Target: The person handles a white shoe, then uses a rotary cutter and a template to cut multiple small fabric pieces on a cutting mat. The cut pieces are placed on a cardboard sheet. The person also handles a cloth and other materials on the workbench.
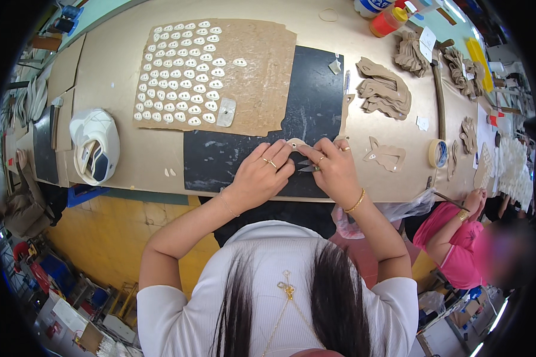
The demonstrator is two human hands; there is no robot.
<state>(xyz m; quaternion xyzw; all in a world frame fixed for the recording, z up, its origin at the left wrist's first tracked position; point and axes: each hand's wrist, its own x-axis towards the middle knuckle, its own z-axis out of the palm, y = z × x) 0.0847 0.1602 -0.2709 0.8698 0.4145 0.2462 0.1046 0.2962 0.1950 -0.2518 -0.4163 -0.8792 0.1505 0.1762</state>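
My left hand [263,171] and my right hand [335,172] meet over a black mat [220,160]. Between their fingertips is a small tan cut piece [296,142] with a dark hole in it, and both hands are closed on its edges. A pair of small scissors [305,166] also sits in my right hand, its blades pointing left beneath the fingers. Just right of that hand lies a flat tan shoe-upper piece [385,156] with a pointed end. Beyond the left hand, a brown cardboard sheet [256,89] carries rows of small white two-holed pieces [184,84].
A white shoe [94,146] stands at the left. Stacks of tan pieces [384,89], a hammer-like tool [439,95], a tape roll [438,153] and a red bottle [389,22] occupy the right. A co-worker in a pink shirt [449,244] sits at the right with hands near the table edge.
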